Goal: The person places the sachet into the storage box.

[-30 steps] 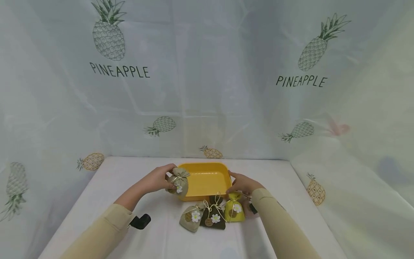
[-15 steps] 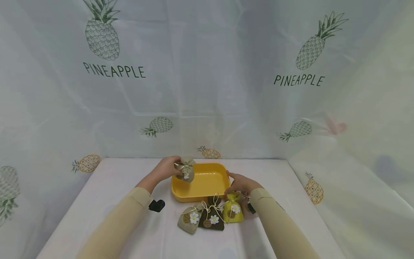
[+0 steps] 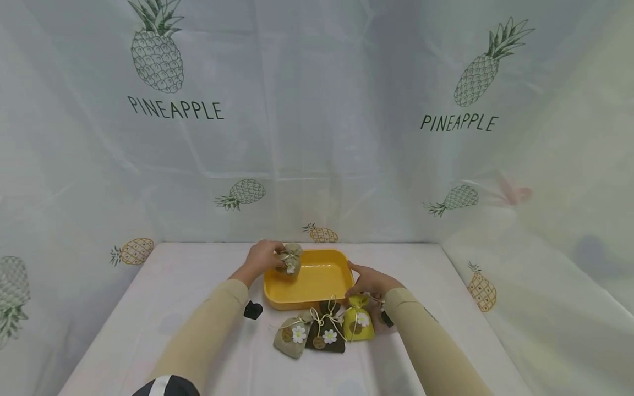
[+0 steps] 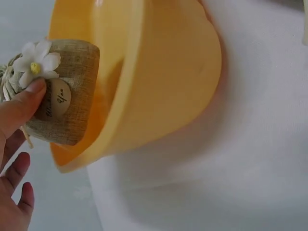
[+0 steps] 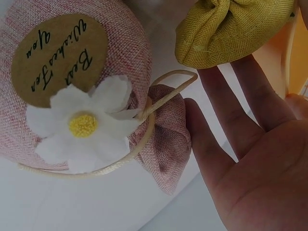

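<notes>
Left hand (image 3: 261, 256) pinches my burlap sachet (image 3: 291, 258) over the yellow tray (image 3: 317, 291) — right hand (image 3: 369, 283), fingers loose, steadies its rim.

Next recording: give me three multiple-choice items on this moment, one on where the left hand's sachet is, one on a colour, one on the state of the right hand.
1. Where is the beige sachet that the left hand grips?
A. Over the far left corner of the yellow tray
B. On the cloth beside the black clip
C. Under the right sleeve

2. What colour is the sachet lying by the right hand in the right wrist view?
A. Blue
B. Pink
C. Black

3. How are the right hand's fingers?
A. Curled round a sachet
B. Clenched in a fist
C. Straight and open

Answers: 1 A, both the head and left wrist views show it at the tray's rim, held by the thumb. 2 B, the pink sachet with a white flower fills that view. 3 C, the palm is spread and grips nothing.
</notes>
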### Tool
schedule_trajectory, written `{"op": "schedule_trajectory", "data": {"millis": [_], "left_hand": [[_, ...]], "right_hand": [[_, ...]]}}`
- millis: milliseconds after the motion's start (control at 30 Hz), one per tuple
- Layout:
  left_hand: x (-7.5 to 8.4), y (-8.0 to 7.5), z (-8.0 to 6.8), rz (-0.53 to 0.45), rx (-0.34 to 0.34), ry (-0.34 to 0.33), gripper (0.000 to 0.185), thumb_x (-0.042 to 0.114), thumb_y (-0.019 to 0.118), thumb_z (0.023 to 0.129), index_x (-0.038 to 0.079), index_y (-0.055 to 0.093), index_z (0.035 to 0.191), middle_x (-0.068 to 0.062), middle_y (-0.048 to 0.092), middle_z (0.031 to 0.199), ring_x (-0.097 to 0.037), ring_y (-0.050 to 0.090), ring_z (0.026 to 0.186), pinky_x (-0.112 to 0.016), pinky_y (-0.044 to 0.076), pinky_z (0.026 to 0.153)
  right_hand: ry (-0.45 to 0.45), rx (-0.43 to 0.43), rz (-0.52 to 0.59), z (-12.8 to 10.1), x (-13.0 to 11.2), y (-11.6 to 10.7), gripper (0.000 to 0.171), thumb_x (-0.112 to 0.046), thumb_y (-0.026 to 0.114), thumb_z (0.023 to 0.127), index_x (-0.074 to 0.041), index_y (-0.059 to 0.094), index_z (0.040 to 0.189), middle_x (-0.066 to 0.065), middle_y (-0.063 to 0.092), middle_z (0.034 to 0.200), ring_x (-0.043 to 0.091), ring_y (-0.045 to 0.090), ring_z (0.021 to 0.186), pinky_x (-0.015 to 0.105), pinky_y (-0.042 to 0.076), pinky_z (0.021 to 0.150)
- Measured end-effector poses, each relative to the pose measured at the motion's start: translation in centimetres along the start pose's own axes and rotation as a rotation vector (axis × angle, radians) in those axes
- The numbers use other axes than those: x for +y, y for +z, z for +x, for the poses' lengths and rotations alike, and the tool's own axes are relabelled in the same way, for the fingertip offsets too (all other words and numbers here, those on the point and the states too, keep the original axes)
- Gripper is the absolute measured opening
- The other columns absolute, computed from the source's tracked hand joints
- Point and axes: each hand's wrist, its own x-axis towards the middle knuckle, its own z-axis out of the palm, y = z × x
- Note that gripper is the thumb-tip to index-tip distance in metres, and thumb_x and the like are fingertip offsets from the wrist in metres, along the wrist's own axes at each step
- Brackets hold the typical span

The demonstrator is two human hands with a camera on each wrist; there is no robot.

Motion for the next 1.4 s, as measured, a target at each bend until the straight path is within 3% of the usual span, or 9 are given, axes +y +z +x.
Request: {"op": "schedule_trajectory", "data": {"millis": [233, 400, 867, 1167, 1400], "left_hand": [[-0.8, 1.4, 0.0, 0.07, 0.025, 0.004, 0.034, 0.028, 0.088, 0.071, 0.013, 0.075, 0.098, 0.0, 0.066, 0.09, -0.022, 0.053, 0.089, -0.046, 0.043, 0.086], [-1.5, 1.6, -0.4, 0.082, 0.039, 0.02, 0.035, 0.028, 0.087, 0.072, 0.012, 0.075, 0.101, 0.001, 0.066, 0.092, -0.022, 0.049, 0.088, -0.045, 0.04, 0.084], [-1.6, 0.8, -0.7, 0.128, 0.009, 0.027, 0.039, 0.023, 0.084, 0.077, 0.011, 0.072, 0.112, -0.001, 0.068, 0.099, -0.024, 0.05, 0.091, -0.046, 0.041, 0.086], [-1.8, -0.4, -0.9, 0.063, 0.003, 0.062, 0.043, 0.019, 0.082, 0.08, 0.013, 0.067, 0.12, -0.006, 0.067, 0.114, -0.03, 0.056, 0.107, -0.05, 0.043, 0.096], [-1.7, -1.4, -1.7, 0.015, -0.009, 0.061, 0.044, 0.018, 0.081, 0.081, 0.011, 0.066, 0.122, -0.01, 0.066, 0.116, -0.03, 0.058, 0.107, -0.048, 0.047, 0.093]], "right_hand": [[-0.024, -0.005, -0.012, -0.4, -0.2, 0.1, 0.096, -0.022, 0.081, 0.08, -0.017, 0.023, 0.156, 0.003, 0.063, 0.092, 0.021, 0.059, 0.09, 0.059, 0.039, 0.098], [-0.038, -0.015, -0.012, -0.3, -0.3, 0.2, 0.095, -0.023, 0.081, 0.081, -0.017, 0.022, 0.156, 0.004, 0.064, 0.091, 0.022, 0.059, 0.089, 0.056, 0.041, 0.096], [-0.059, -0.039, 0.007, 0.3, -0.3, 0.3, 0.097, -0.021, 0.081, 0.081, -0.018, 0.021, 0.157, 0.003, 0.065, 0.088, 0.02, 0.059, 0.084, 0.05, 0.043, 0.094], [-0.03, -0.02, 0.004, 0.1, 0.2, 0.1, 0.096, -0.023, 0.081, 0.081, -0.021, 0.022, 0.157, 0.004, 0.064, 0.09, 0.022, 0.058, 0.087, 0.058, 0.038, 0.098], [-0.026, -0.021, -0.004, 0.2, 0.6, 0.1, 0.097, -0.024, 0.081, 0.081, -0.02, 0.021, 0.157, 0.003, 0.063, 0.092, 0.021, 0.057, 0.089, 0.06, 0.038, 0.098]]}}
